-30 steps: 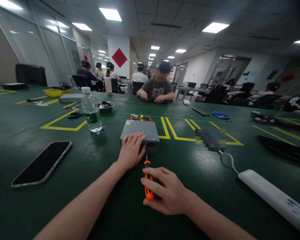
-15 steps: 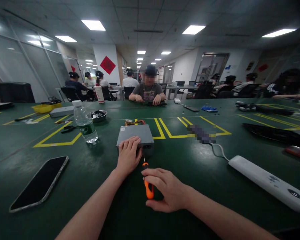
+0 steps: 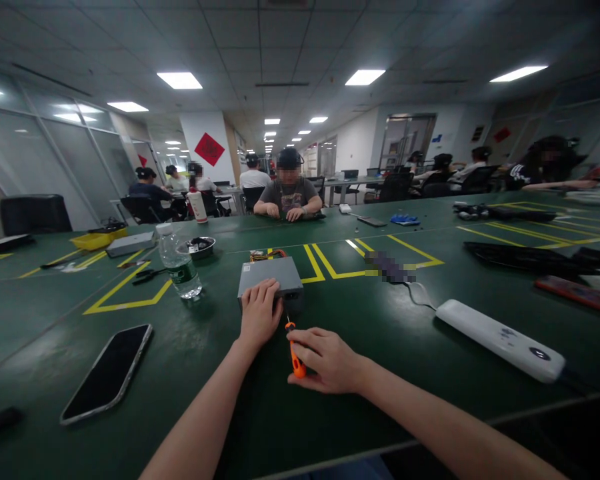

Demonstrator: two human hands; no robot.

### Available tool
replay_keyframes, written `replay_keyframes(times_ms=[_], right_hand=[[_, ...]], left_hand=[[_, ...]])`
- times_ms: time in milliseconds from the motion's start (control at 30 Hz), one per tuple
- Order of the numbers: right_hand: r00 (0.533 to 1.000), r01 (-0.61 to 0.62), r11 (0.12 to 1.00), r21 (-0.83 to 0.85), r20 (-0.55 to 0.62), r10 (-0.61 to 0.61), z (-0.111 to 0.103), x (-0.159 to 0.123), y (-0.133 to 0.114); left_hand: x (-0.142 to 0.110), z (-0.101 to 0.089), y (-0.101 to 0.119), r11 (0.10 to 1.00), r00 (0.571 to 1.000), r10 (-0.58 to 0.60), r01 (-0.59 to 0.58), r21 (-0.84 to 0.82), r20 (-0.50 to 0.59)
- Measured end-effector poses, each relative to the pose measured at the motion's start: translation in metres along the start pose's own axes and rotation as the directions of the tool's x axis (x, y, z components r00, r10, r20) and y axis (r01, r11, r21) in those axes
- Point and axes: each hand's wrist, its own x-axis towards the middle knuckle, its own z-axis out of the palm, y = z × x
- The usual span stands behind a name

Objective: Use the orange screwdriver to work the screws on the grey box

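A grey metal computer power supply (image 3: 269,270) lies on the green table, its coloured cables (image 3: 267,255) bunched at the far side. My left hand (image 3: 260,308) rests over its near edge, fingers on the top face and thumb at the front, gripping it. In my right hand (image 3: 325,360) is an orange and black screwdriver (image 3: 297,360), held between thumb and fingers. Its thin shaft points away from me toward the front face of the power supply, beside my left thumb. Whether the tip sits in a screw is too small to tell.
Left of the power supply stand a water bottle (image 3: 183,270) and a metal bowl (image 3: 201,248); a phone (image 3: 107,373) lies nearer. A white power strip (image 3: 500,339) is at right. Across the table sits a person (image 3: 289,193). Yellow tape (image 3: 325,267) marks the tabletop.
The camera view has swung right and levelled, bringing the table's near edge into sight. Both hands keep their places at the power supply; the right fingers have closed somewhat around the screwdriver handle.
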Motion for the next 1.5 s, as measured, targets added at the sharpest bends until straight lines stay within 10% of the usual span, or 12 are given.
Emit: replay_keyframes(times_ms=[233,467,833,1500], right_hand=[[0.973,-0.211,0.958,-0.193,0.054,0.225,-0.007,0.008,-0.03],[0.826,-0.539,0.772,-0.337,-0.029,0.564,-0.005,0.012,-0.056],[0.757,-0.653,0.736,-0.176,-0.167,0.632,-0.008,-0.008,-0.095],[0.613,-0.766,0.643,0.0,-0.305,0.729,-0.003,-0.037,-0.105]], left_hand=[[0.0,-0.004,0.009,0.999,1.0,-0.021,0.022,0.037,-0.017],[-0.005,-0.013,0.015,0.995,0.996,-0.072,0.069,0.077,0.046],[-0.038,-0.047,0.031,0.995,0.996,-0.089,0.088,0.046,0.026],[-0.04,-0.042,0.029,0.994,0.994,-0.109,0.109,-0.021,-0.022]])
